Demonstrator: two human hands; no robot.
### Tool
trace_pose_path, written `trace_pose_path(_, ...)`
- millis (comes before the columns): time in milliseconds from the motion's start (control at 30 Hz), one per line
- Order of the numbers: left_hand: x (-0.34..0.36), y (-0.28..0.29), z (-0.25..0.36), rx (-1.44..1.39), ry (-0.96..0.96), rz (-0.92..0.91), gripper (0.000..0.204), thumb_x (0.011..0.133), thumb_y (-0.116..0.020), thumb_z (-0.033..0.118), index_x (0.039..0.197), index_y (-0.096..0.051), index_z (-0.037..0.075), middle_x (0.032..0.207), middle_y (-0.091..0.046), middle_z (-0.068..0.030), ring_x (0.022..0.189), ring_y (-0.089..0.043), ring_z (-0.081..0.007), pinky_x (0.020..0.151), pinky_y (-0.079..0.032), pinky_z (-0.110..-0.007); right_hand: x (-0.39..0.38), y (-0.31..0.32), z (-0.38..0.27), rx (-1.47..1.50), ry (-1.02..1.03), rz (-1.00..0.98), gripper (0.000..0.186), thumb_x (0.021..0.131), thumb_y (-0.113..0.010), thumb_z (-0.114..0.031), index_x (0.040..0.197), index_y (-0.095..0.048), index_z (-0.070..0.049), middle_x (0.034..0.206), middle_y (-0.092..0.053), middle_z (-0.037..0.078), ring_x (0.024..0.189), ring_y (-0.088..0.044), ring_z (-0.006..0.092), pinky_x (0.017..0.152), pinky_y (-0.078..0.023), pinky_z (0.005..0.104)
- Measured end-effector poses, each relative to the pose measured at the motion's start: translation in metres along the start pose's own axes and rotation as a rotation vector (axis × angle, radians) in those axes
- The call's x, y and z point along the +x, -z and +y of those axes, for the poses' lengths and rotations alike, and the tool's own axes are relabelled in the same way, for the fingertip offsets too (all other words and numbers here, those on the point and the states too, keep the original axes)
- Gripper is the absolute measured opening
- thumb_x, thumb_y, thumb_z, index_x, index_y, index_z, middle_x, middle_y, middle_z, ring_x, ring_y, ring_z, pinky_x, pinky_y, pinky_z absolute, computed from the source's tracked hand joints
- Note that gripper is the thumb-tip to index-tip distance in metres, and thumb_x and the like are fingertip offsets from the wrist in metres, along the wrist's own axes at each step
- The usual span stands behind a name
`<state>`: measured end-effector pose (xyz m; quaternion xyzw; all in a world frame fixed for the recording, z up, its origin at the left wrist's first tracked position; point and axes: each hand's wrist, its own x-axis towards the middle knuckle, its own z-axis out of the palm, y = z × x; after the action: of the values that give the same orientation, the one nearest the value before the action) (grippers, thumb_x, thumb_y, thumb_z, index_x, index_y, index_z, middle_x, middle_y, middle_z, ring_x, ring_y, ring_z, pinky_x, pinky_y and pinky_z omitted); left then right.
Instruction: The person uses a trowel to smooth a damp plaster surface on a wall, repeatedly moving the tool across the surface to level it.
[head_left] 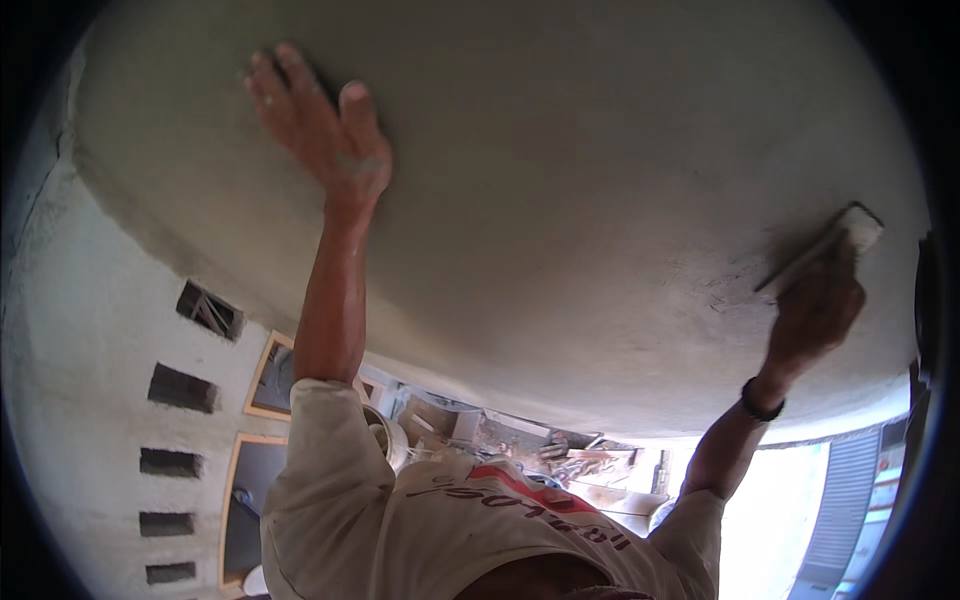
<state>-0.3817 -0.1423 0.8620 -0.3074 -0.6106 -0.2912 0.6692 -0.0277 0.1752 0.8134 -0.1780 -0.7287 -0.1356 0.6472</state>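
Grey plaster ceiling (pixel 560 180) — left hand (pixel 325 130) pressed flat, fingers spread; right hand (pixel 815 310) fingers clamped round a trowel (pixel 825 245) against it.

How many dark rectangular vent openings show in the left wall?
5: one slanted at the top, then four stacked beneath it. More may lie outside the picture's rim.

Left hand (pixel 325 135) lies flat on the ceiling (pixel 560 170); trowel (pixel 822 250) presses it at right.
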Motion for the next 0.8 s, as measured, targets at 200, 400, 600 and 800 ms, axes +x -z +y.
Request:
trace_pose_path(200,-0.019,0.01,-0.008,0.005,-0.01,-0.051,0.068,0.103,-0.027,0.048,0.152,-0.021,0.001,0.157,-0.016,-0.025,0.143,-0.015,-0.0479,0.113,-0.017,-0.059,-0.152,0.003,0.005,-0.076,0.191,-0.3,0.032,0.095,-0.061,-0.013,0.127,-0.063,-0.008,0.121,-0.063,0.014,0.11,-0.054,0.029,0.094,-0.046,0.0439)
trace_pose_path(400,-0.096,0.028,-0.023,0.007,0.195,-0.11,0.07,0.102,-0.023,0.054,0.154,-0.017,0.007,0.159,-0.012,-0.0237,0.144,-0.012,-0.0491,0.111,-0.016,-0.063,-0.02,0.023,0.052,0.117,-0.189,0.032,0.034,0.095,-0.059,-0.01,0.128,-0.059,0.0,0.124,-0.061,0.016,0.102,-0.059,0.0284,0.087,-0.048,0.0397)
trace_pose_path(600,-0.173,0.038,-0.02,0.004,0.38,-0.08,0.065,0.104,-0.022,0.047,0.154,-0.017,0.007,0.159,-0.01,-0.0235,0.145,-0.011,-0.0473,0.113,-0.016,-0.06,-0.066,0.01,-0.017,0.057,0.149,-0.226,0.033,0.1,-0.053,-0.016,0.129,-0.059,-0.001,0.132,-0.059,0.015,0.108,-0.054,0.0311,0.095,-0.044,0.0434)
trace_pose_path(800,-0.27,0.047,-0.003,0.037,0.692,-0.086,0.063,0.104,-0.024,0.043,0.154,-0.015,0.006,0.159,-0.008,-0.024,0.145,-0.01,-0.047,0.115,-0.014,-0.057,-0.156,0.054,-0.06,0.533,-0.11,-0.424,0.038,0.095,-0.06,-0.021,0.124,-0.055,0.003,0.119,-0.058,0.019,0.105,-0.055,0.0309,0.09,-0.046,0.0434)
